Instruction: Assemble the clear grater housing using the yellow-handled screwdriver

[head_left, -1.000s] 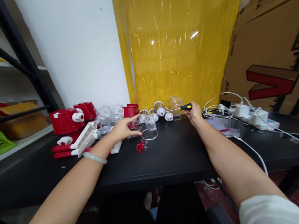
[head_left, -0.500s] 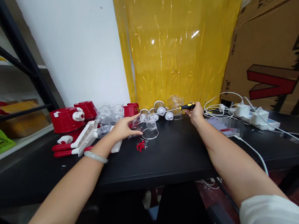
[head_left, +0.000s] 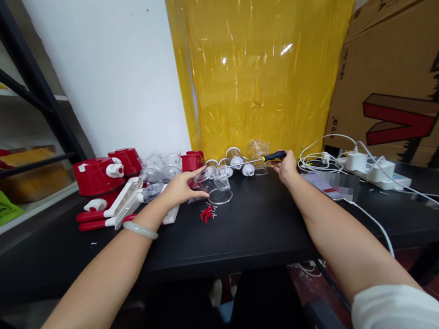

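Note:
My left hand [head_left: 180, 187] rests on a clear plastic cup [head_left: 213, 183] lying on the black table [head_left: 252, 227], fingers curled round it. A pale bangle is on that wrist. My right hand [head_left: 286, 167] reaches to the back of the table and grips a screwdriver [head_left: 268, 156] with a black and yellow handle; its shaft points left toward several small clear jars [head_left: 240, 159]. Small red pieces [head_left: 207, 214] lie just in front of the cup.
Red lids [head_left: 98, 173], white and red plastic parts [head_left: 124, 206] and more clear cups sit at the left. A power strip with chargers and white cables [head_left: 366, 169] is at the right. Yellow film and a cardboard box [head_left: 410, 76] stand behind. Shelving is at the left.
Almost nothing has moved. My left fingers have closed a little more onto the clear cup, and the screwdriver has shifted slightly in my right hand.

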### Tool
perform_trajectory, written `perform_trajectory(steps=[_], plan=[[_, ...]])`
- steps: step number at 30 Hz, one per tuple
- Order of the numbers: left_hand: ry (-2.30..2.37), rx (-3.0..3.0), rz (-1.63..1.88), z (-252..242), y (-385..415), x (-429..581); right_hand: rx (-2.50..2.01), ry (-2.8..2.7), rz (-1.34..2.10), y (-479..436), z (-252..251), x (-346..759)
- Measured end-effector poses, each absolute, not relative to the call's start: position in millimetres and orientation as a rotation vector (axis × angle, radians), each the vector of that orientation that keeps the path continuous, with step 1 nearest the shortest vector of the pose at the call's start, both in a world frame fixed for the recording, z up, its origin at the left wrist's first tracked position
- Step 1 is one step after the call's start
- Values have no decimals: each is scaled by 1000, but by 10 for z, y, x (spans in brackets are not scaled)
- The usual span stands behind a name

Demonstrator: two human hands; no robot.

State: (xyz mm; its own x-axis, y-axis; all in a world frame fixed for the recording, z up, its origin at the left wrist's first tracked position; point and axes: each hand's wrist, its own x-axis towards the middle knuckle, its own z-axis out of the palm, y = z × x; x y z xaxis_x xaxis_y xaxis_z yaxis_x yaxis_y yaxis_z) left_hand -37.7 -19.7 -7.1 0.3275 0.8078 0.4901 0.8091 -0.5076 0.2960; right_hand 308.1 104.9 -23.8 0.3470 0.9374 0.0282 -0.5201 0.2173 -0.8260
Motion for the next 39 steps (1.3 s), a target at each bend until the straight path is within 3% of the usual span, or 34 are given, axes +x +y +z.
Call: perform_trajectory(steps=[9, 18, 29, 39], plan=[[-1559, -2553, -941, -68, -198, -379, -870, -697, 906, 1126, -316, 3091], [-1590, -2541, -936, -73, -197, -377, -893, -633, 1097, 1045, -244, 3086], [-1577, -2553, -938, -74, -185, -384, -933, -745, 838, 1174, -387, 3121], [-1647, -2540, -931, -57, -215, -366, -931, -656, 1071, 1032, -238, 3075]])
